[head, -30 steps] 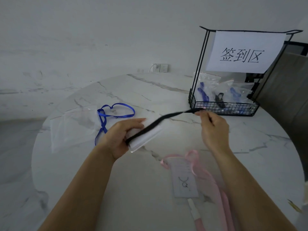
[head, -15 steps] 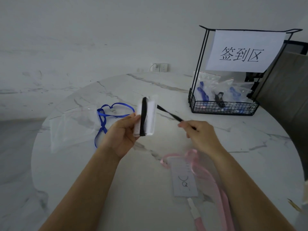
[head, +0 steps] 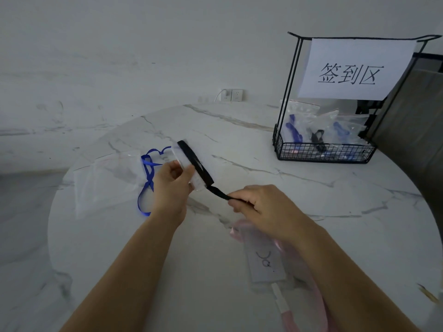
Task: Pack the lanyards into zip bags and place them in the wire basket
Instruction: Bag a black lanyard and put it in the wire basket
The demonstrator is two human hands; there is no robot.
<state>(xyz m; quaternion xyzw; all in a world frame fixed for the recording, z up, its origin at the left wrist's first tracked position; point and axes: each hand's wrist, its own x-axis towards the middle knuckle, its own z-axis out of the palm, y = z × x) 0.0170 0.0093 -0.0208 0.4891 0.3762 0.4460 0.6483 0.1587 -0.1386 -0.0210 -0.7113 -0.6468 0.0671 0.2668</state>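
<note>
My left hand (head: 173, 185) grips a clear badge holder (head: 185, 164) above the table's middle, with the black lanyard (head: 195, 161) wound over its face. My right hand (head: 263, 207) pinches the strap's free end (head: 219, 194) just right of the holder. A blue lanyard (head: 146, 178) lies to the left, partly hidden by my left hand, beside an empty clear zip bag (head: 107, 180). A pink lanyard with a white card (head: 265, 262) lies near me under my right forearm. The black wire basket (head: 323, 153) stands at the far right.
The basket holds several filled zip bags (head: 309, 125) and carries a white paper sign (head: 354, 68) on its tall frame. The round marble table (head: 239, 130) curves away on all sides. A brown panel (head: 417, 130) stands at the right, and a wall socket (head: 231, 95) behind.
The black strap, stretched out a second ago, is now wound onto the badge holder. My right hand has come in toward my left, and the holder has tilted.
</note>
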